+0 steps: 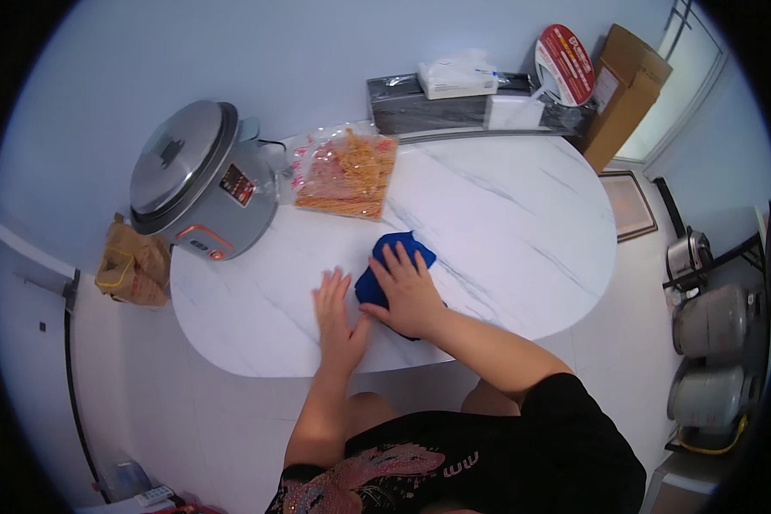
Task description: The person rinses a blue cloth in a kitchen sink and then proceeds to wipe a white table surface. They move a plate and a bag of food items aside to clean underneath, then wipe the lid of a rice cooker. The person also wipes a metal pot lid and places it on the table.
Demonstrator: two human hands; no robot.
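Observation:
A dark blue cloth lies bunched on the white marble-patterned table before me. My right hand rests palm down on top of it, fingers spread, covering much of its middle. Just left of the cloth is my left hand, its fingers apart and nothing in it. Whether its palm touches the tabletop is hard to tell. Beyond both hands, a clear plastic bag of dried noodle-like strips lies on the table.
A large grey rice cooker stands at the table's left end. Along the wall are a dark wrapped box, a tissue pack, a hand fan and a tall cardboard box. Gas cylinders stand at right, a paper bag at left.

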